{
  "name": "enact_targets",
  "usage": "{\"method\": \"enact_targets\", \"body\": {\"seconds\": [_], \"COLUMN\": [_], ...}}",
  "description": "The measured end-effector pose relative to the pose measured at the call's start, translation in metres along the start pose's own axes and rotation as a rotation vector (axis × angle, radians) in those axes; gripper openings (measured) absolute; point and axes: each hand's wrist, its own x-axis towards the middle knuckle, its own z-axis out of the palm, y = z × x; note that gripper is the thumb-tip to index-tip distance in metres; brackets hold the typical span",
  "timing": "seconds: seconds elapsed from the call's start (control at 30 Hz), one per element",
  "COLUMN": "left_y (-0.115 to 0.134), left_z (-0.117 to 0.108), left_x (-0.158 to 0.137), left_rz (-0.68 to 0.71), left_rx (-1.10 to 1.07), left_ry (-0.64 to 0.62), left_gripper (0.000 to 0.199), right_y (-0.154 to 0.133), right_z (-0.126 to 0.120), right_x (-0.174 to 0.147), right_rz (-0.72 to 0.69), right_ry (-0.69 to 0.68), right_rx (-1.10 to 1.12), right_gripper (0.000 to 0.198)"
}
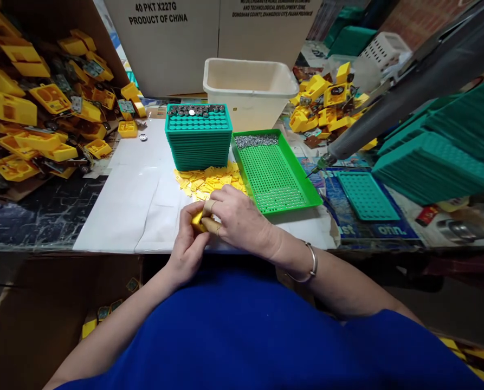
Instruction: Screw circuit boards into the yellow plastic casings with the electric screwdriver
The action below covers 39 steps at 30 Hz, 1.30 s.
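A yellow piece [197, 219] sits in the left hand [187, 244], over white paper [115, 208].
The right hand [242, 219] touches it; I can't tell its grip. It looks unfinished, and many yellow bits [209, 183] are left.

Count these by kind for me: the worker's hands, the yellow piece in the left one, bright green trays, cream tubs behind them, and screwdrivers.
Hands: 2, left hand and right hand
Yellow piece in the left hand: 1
Bright green tray: 1
Cream tub: 1
Screwdriver: 1
Total: 6
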Motion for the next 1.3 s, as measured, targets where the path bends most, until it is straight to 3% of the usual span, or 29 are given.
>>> {"method": "enact_targets", "body": {"seconds": [0.1,0.2,0.27,0.33,0.43,0.57,0.7,0.77,0.9,1.07,1.3], "left_y": [0.005,0.009,0.011,0.014,0.018,0.022,0.022,0.023,0.025,0.028,0.027], "left_z": [-0.004,-0.01,-0.014,-0.018,-0.024,-0.03,-0.031,-0.03,-0.023,-0.011,-0.001], "left_x": [0.001,0.001,0.001,0.0,-0.002,-0.002,0.002,0.004,0.009,0.013,0.018], "left_rz": [0.073,-0.074,-0.169,-0.22,-0.252,-0.248,-0.263,-0.287,-0.335,-0.43,-0.454], "left_rx": [0.148,0.08,-0.052,-0.167,-0.225,-0.218,-0.225,-0.222,-0.217,-0.267,-0.211], "left_ry": [-0.032,-0.076,-0.08,-0.062,-0.051,-0.047,-0.024,-0.026,-0.068,-0.246,-0.2], "left_gripper": [0.036,0.031,0.027,0.023,0.018,0.017,0.017,0.016,0.016,0.022,0.017], "right_y": [0.006,0.017,0.027,0.036,0.046,0.048,0.045,0.046,0.051,0.051,0.052], "right_z": [0.001,0.001,-0.002,-0.008,-0.015,-0.011,-0.002,-0.001,-0.004,-0.005,-0.005], "right_x": [0.002,0.005,0.009,0.013,0.019,0.025,0.033,0.037,0.035,0.013,-0.011], "right_rz": [0.116,0.191,0.169,0.136,0.07,-0.131,-0.289,-0.299,-0.274,-0.421,-0.407], "right_ry": [0.033,-0.002,-0.039,0.026,0.1,-0.166,-0.278,-0.261,-0.061,0.105,0.192], "right_rx": [0.1,0.305,0.495,0.552,0.218,-0.29,-0.432,-0.337,0.118,0.75,0.671], "right_gripper": [0.015,0.023,0.017,0.008,0.011,0.02,0.02,0.021,0.009,0.009,0.007]}}
